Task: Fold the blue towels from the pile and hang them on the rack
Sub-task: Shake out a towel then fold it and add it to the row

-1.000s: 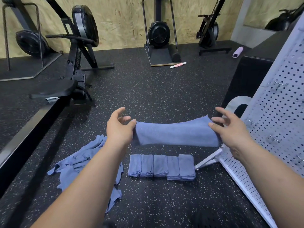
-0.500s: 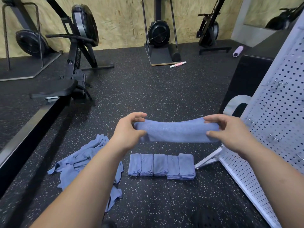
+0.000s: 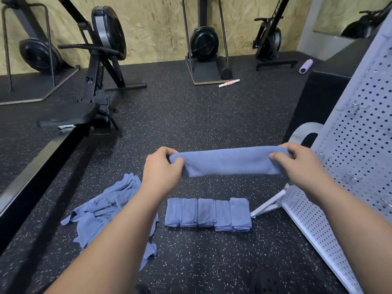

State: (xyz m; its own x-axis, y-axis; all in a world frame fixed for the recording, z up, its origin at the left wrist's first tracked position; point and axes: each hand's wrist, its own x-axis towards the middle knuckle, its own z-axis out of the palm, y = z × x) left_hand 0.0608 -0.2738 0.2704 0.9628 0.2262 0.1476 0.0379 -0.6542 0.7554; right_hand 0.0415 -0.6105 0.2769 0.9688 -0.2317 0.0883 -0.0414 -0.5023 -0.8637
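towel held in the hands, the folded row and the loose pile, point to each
held towel [image 3: 229,161], head view, middle of its front face.
folded towels [image 3: 206,212], head view, top of the middle one in the row.
loose pile [image 3: 106,206], head view, crumpled middle of the heap.

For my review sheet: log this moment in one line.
towel: folded strip, midair | left hand: grips end | right hand: grips end | folded towels: floor row

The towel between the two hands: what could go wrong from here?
The left hand and right hand pinch the towel only at its ends, so the loose middle may sag and the fold may open. The folded towels lie on the floor below; a dropped towel could upset that row. The hooks on the rack could snag the cloth.
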